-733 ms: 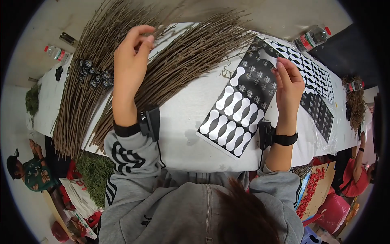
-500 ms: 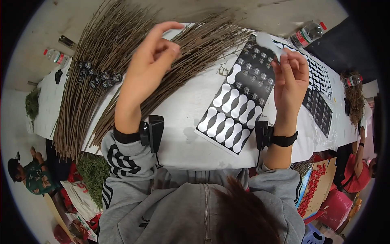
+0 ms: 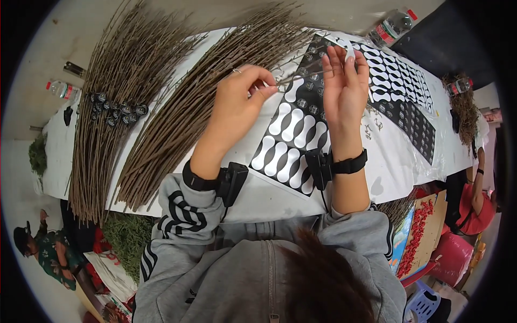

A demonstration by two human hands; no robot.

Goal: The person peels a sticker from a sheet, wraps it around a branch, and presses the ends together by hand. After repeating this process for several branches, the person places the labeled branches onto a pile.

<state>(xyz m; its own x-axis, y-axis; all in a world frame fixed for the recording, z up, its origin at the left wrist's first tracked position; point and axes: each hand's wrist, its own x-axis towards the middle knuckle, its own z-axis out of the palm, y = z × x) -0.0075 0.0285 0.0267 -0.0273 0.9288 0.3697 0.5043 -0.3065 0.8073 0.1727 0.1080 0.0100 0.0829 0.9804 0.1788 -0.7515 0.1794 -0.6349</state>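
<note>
My left hand (image 3: 237, 105) is closed in a pinch on the end of a thin brown twig (image 3: 301, 77), which runs right toward my other hand. With thumb and fingertips my right hand (image 3: 344, 89) holds a white dumbbell-shaped sticker (image 3: 349, 49); its other fingers are stretched up beside the twig. Below both hands lies a black sticker sheet (image 3: 291, 152) with rows of white dumbbell-shaped labels, part of it covered by my right hand and forearm. To the left, a loose bundle of bare twigs (image 3: 177, 124) slants across the white-covered table (image 3: 231, 185).
Another twig bundle (image 3: 89, 161), at the left, carries several black tags (image 3: 126, 109). More sticker sheets (image 3: 396, 78) lie at the right under clear plastic. Water bottles (image 3: 393, 28) stand at the back. Red berries (image 3: 417, 237) lie on cardboard below right. A person (image 3: 474, 207) is at the far right.
My left hand has moved down and right and now pinches a twig. The right hand, with the sticker, has shifted left toward it. The view has shifted slightly.
</note>
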